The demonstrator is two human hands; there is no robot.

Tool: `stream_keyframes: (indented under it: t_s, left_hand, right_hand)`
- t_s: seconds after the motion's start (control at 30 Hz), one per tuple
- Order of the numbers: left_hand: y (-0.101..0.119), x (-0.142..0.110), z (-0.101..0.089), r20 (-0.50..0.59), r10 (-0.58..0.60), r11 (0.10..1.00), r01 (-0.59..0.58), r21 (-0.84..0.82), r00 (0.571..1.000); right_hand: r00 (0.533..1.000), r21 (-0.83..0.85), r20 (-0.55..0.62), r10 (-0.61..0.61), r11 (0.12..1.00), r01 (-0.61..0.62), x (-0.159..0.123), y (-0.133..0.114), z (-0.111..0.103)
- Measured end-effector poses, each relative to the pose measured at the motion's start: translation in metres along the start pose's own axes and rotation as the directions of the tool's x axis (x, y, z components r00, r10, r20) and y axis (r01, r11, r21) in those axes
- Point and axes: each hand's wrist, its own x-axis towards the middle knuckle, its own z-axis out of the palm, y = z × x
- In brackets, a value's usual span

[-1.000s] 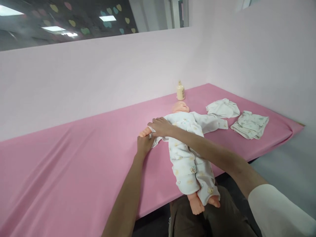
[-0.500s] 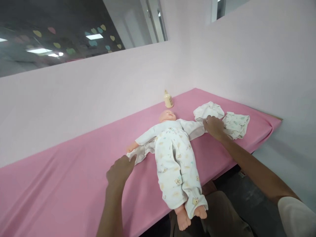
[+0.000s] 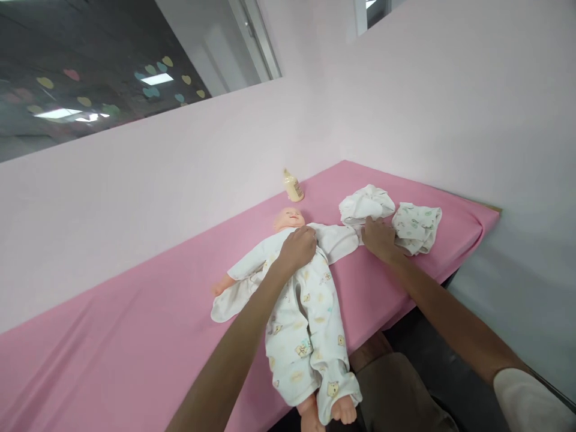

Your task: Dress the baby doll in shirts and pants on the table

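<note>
A baby doll [image 3: 290,219] in a white printed romper [image 3: 306,312] lies on its back on the pink-covered table [image 3: 112,354], feet over the front edge. My left hand [image 3: 297,249] rests on the doll's chest, fingers curled on the romper near the collar. My right hand [image 3: 378,237] grips the end of the doll's outstretched sleeve [image 3: 342,240]. The other sleeve lies loose beside the doll's bare arm [image 3: 222,285].
A white bundled garment [image 3: 366,204] and a folded printed garment [image 3: 416,225] lie just beyond my right hand. A small cream bottle [image 3: 293,186] stands by the pale pink wall. The table's right corner [image 3: 488,216] is close.
My left hand has left the loose sleeve at the doll's side and come onto its chest. My right hand stays at the far sleeve's end. The view has shifted slightly.
</note>
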Motion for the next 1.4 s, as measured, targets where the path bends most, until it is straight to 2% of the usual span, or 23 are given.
stream_keyframes:
  t_s: [0.1, 0.2, 0.33, 0.5, 0.63, 0.73, 0.83, 1.0, 1.1, 1.17, 1.27, 1.33, 1.4]
  left_hand:
    - [0.005, 0.026, 0.004, 0.079, -0.058, 0.992, 0.049, 0.115, 0.995]
    - [0.007, 0.037, 0.006, 0.096, -0.112, 0.986, 0.098, 0.138, 0.989]
    - [0.005, 0.038, 0.011, 0.083, -0.109, 0.986, 0.097, 0.137, 0.991]
    - [-0.004, 0.037, 0.013, 0.07, -0.125, 0.988, 0.118, 0.099, 0.99]
    - [-0.011, 0.034, 0.008, 0.106, -0.123, 0.991, 0.117, 0.058, 0.987]
    - [-0.015, 0.032, 0.006, 0.122, -0.124, 0.99, 0.114, 0.083, 0.985]
    - [-0.018, 0.03, 0.007, 0.137, -0.138, 0.987, 0.126, 0.097, 0.981]
    - [-0.014, 0.033, 0.012, 0.152, -0.089, 0.99, 0.07, 0.122, 0.984]
    - [-0.004, 0.042, 0.016, 0.167, 0.009, 0.995, -0.026, 0.1, 0.986]
    - [0.003, 0.049, 0.02, 0.162, 0.08, 0.993, -0.093, 0.075, 0.984]
    - [0.01, 0.058, 0.027, 0.158, 0.131, 0.986, -0.146, 0.083, 0.979]
    - [0.013, 0.062, 0.032, 0.163, 0.141, 0.983, -0.158, 0.096, 0.977]
    - [0.016, 0.064, 0.036, 0.159, 0.151, 0.981, -0.168, 0.098, 0.976]
  right_hand:
    - [0.995, 0.0, 0.067, -0.07, 0.998, 0.071, 0.005, 0.001, 0.001]
    - [0.984, 0.008, 0.078, -0.161, 0.987, 0.161, 0.013, 0.004, -0.002]
    - [0.975, -0.075, -0.011, -0.222, 0.973, 0.22, 0.028, 0.01, -0.013]
    - [0.895, -0.288, -0.149, -0.42, 0.885, 0.367, 0.054, 0.023, -0.032]
    - [0.872, -0.371, -0.242, -0.425, 0.871, 0.321, 0.079, 0.039, -0.042]
    - [0.898, -0.362, -0.28, -0.341, 0.903, 0.231, 0.093, 0.051, -0.038]
    - [0.92, -0.334, -0.286, -0.269, 0.928, 0.167, 0.096, 0.054, -0.025]
    - [0.919, -0.3, -0.287, -0.269, 0.937, 0.18, 0.077, 0.037, -0.007]
    - [0.914, -0.165, -0.281, -0.292, 0.953, 0.254, 0.057, 0.013, -0.004]
    - [0.926, 0.011, -0.224, -0.303, 0.95, 0.313, 0.045, -0.006, -0.002]
    - [0.95, 0.173, -0.082, -0.302, 0.934, 0.312, 0.035, -0.028, 0.005]
    - [0.954, 0.234, 0.005, -0.299, 0.928, 0.289, 0.033, -0.034, 0.009]
    - [0.953, 0.259, 0.027, -0.3, 0.923, 0.284, 0.033, -0.033, 0.011]
